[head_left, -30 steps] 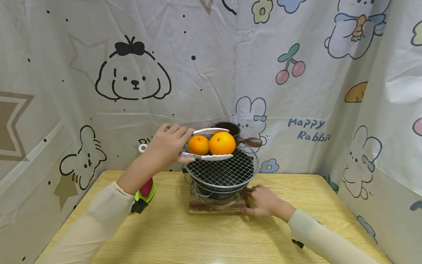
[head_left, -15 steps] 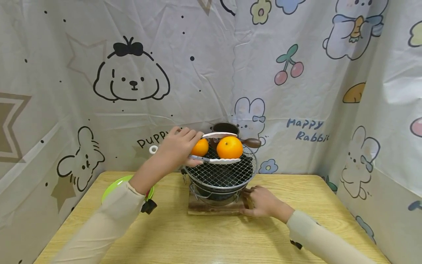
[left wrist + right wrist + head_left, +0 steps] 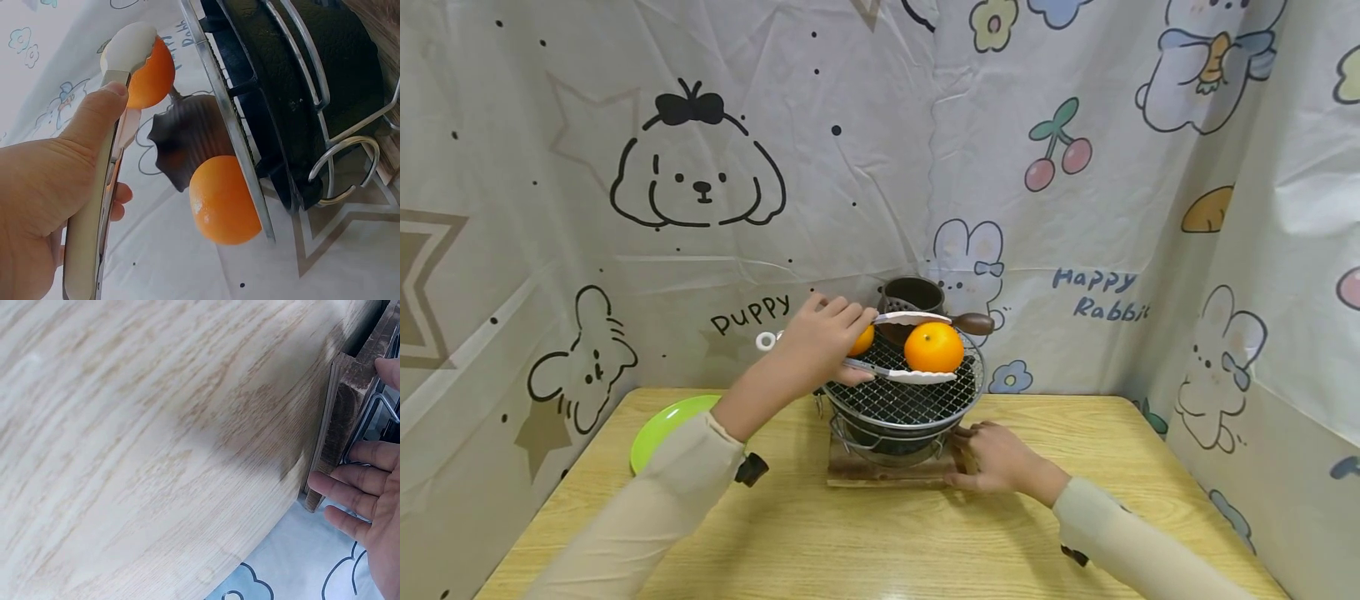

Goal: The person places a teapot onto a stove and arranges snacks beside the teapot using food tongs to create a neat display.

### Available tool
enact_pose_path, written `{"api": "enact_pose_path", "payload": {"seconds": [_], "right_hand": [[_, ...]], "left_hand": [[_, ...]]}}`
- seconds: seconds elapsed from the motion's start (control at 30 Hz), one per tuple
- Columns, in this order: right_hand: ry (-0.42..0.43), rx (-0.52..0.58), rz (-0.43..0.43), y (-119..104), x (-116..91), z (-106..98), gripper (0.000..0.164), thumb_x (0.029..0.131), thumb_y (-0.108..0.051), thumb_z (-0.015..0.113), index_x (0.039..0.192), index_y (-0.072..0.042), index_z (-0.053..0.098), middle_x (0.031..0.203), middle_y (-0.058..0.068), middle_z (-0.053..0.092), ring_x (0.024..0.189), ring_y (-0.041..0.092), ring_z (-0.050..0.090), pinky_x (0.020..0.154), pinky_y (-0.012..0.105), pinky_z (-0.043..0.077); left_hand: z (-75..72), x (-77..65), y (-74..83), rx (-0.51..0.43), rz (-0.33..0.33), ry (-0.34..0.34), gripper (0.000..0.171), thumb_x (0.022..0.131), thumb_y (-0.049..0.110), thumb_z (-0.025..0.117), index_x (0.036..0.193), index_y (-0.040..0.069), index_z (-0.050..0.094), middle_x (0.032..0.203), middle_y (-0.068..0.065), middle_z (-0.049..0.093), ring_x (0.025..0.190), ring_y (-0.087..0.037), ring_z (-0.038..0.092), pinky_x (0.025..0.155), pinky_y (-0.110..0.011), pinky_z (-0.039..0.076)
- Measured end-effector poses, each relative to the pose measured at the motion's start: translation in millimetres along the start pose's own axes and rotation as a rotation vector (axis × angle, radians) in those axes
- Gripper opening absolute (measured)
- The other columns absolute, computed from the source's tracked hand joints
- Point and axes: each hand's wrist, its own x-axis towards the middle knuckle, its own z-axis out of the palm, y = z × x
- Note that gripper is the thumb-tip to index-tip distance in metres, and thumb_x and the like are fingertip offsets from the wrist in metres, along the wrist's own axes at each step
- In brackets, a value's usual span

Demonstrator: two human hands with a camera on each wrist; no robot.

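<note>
My left hand [image 3: 820,343] grips a pair of tongs [image 3: 94,206] with white scalloped tips. A large orange [image 3: 934,347] sits between the tips, low over the round wire grill rack [image 3: 917,396]. A smaller orange [image 3: 225,200] rests on the rack's left part, half hidden behind my left hand in the head view. Under the rack stands a black grill bowl [image 3: 294,94] in a wire frame. My right hand [image 3: 1000,460] holds the right edge of the wooden base [image 3: 887,475], thumb at the front corner and fingers farther back along it.
A dark pot [image 3: 913,292] with a brown wooden handle [image 3: 973,324] stands at the back of the grill. The lime green plate [image 3: 658,425] lies at the left of the table [image 3: 880,542], partly covered by my left arm. A patterned cloth hangs behind.
My left hand has moved right and down with the tongs and the large orange, away from the smaller orange, which is now more hidden. More of the green plate shows. My right hand stays put.
</note>
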Motion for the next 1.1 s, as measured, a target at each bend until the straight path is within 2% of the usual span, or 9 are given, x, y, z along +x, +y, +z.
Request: {"api": "enact_pose_path", "payload": {"seconds": [0.13, 0.33, 0.5, 0.67, 0.97, 1.1], "right_hand": [[0.005, -0.001, 0.001, -0.2, -0.1, 0.2, 0.034, 0.088, -0.055, 0.067, 0.077, -0.023, 0.062, 0.095, -0.005, 0.073, 0.069, 0.012, 0.057, 0.079, 0.037, 0.055], [0.019, 0.014, -0.014, -0.1, 0.2, -1.5, 0.033, 0.088, -0.053, 0.069, 0.074, -0.023, 0.06, 0.085, -0.008, 0.068, 0.063, 0.008, 0.05, 0.076, 0.035, 0.055], [0.021, 0.004, -0.011, -0.1, -0.4, 0.2, 0.033, 0.088, -0.054, 0.068, 0.077, -0.024, 0.061, 0.081, -0.01, 0.065, 0.064, 0.007, 0.051, 0.076, 0.035, 0.055], [0.022, -0.002, -0.008, 0.0, -0.8, 2.8, 0.034, 0.088, -0.056, 0.067, 0.077, -0.024, 0.061, 0.086, -0.008, 0.068, 0.067, 0.009, 0.055, 0.077, 0.035, 0.055], [0.028, 0.002, -0.012, -0.3, -1.3, 2.6, 0.034, 0.088, -0.055, 0.068, 0.078, -0.023, 0.061, 0.082, -0.009, 0.065, 0.064, 0.008, 0.051, 0.074, 0.033, 0.054], [0.027, 0.0, -0.012, -0.3, -1.0, 2.7, 0.034, 0.088, -0.055, 0.068, 0.078, -0.023, 0.062, 0.086, -0.007, 0.069, 0.064, 0.009, 0.052, 0.074, 0.033, 0.054]], "left_hand": [[2.4, 2.2, 2.2, 0.019, 0.008, 0.011, 0.087, 0.075, 0.067, 0.078, 0.137, 0.009, 0.06, 0.119, -0.004, 0.067, 0.108, -0.022, 0.061, 0.096, -0.043, 0.05], [6.1, 6.1, 4.1, 0.025, 0.013, -0.009, 0.087, 0.075, 0.067, 0.078, 0.138, 0.01, 0.059, 0.121, -0.003, 0.066, 0.109, -0.022, 0.06, 0.094, -0.042, 0.05], [6.6, 7.6, 5.5, 0.044, 0.033, -0.014, 0.085, 0.076, 0.068, 0.077, 0.135, 0.011, 0.059, 0.119, -0.002, 0.066, 0.107, -0.021, 0.059, 0.092, -0.04, 0.05], [6.1, 9.6, 7.4, 0.073, 0.042, -0.054, 0.083, 0.077, 0.07, 0.075, 0.134, 0.011, 0.059, 0.118, -0.002, 0.065, 0.107, -0.021, 0.058, 0.091, -0.04, 0.05], [5.1, 13.6, 8.6, 0.112, 0.058, -0.057, 0.082, 0.078, 0.071, 0.073, 0.132, 0.01, 0.061, 0.115, -0.002, 0.066, 0.104, -0.021, 0.059, 0.088, -0.038, 0.051], [5.3, 17.4, 8.6, 0.129, 0.07, -0.076, 0.083, 0.079, 0.072, 0.071, 0.133, 0.01, 0.062, 0.116, -0.002, 0.067, 0.104, -0.021, 0.058, 0.088, -0.038, 0.05]]}}
